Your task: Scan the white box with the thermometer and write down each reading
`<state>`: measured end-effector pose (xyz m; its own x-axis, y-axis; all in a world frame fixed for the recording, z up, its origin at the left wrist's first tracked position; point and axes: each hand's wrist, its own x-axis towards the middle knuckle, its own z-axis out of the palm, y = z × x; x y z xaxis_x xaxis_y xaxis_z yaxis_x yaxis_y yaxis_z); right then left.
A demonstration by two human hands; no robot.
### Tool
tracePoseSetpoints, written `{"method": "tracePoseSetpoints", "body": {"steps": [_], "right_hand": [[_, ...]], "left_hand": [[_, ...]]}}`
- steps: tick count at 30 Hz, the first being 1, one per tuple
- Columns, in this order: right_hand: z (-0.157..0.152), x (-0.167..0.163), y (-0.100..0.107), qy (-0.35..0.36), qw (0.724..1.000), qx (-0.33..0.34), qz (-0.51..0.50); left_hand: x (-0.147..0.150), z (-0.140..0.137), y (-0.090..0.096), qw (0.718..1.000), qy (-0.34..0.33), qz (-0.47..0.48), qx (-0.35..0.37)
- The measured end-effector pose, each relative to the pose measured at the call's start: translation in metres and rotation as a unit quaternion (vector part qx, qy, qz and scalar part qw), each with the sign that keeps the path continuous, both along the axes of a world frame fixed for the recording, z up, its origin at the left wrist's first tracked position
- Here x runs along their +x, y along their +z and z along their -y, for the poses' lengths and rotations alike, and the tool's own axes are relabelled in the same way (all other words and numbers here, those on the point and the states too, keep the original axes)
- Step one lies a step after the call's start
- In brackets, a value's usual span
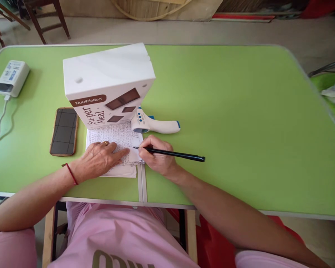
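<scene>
My right hand [159, 154] is closed around a black pen [181, 153]. The pen's tip points left and is at the right part of a sheet of paper [111, 139] covered in dense handwriting. My left hand [100, 158] lies flat on the same paper with its fingers stretched out, the index fingertip close to the pen tip. Under the written sheet, another white sheet shows at the lower edge. Right behind the paper a white NutriMotion box [108, 85] stands upright, hiding the paper's far edge. A white infrared thermometer [162, 126] lies beside the box, above my right hand.
A phone [63, 132] lies left of the paper. Farther left, a white power bank [12, 78] has a cable [0, 121] running off the table's left side. The green table [234, 111] has a metal seam [142, 182] near my hands. Wooden stools stand beyond it.
</scene>
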<state>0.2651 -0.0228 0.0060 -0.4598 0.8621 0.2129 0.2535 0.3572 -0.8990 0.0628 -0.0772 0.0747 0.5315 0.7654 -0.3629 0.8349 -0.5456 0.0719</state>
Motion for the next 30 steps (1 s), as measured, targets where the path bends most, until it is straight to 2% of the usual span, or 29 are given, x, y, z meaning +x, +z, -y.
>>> {"method": "tracePoseSetpoints", "body": {"steps": [6,19,30], "right_hand": [[0.0011,-0.0001,-0.0015,-0.024,1.000,-0.009,0.001],[0.0010,-0.0016,-0.0022,-0.006,1.000,0.029,-0.012],[0.0006,-0.0015,-0.0011,-0.005,1.000,0.005,-0.007]], "left_hand": [[0.0013,-0.0011,0.0018,1.000,0.000,-0.003,-0.004],[0.0007,-0.0004,0.0003,1.000,0.000,-0.001,0.000],[0.0001,-0.0001,-0.0010,1.000,-0.001,0.001,0.004]]}}
